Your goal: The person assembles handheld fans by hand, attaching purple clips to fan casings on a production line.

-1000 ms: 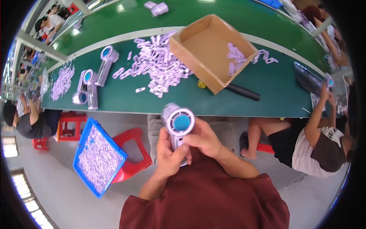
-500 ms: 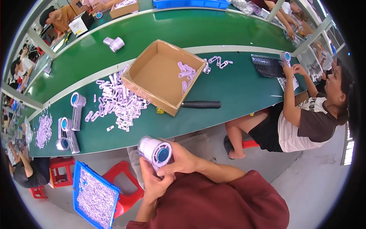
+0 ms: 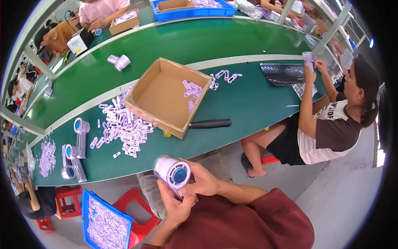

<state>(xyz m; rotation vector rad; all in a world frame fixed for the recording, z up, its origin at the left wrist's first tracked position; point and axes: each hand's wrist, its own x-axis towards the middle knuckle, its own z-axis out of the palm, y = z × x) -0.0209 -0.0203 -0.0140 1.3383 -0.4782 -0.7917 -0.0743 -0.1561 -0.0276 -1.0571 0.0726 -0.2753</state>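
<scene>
Both hands hold one lilac handheld fan, whose round clear-walled head has a blue disc in the middle and faces up toward me. My left hand wraps its handle from below and the left. From the right, my right hand grips it, thumb pressed just under the head. Most of the handle is hidden by my fingers. Beyond my hands, a heap of small lilac plastic parts lies on the green table. More fans of the same kind stand and lie at the left.
An open cardboard box holds a few lilac parts, and a black-handled tool sticks out beside it. Tiny pieces lie far left. Below are a blue tray and red stool. A co-worker sits at the right.
The view has shifted, so the table and box appear lower and slightly left. Both hands keep hold of the fan, which has turned slightly.
</scene>
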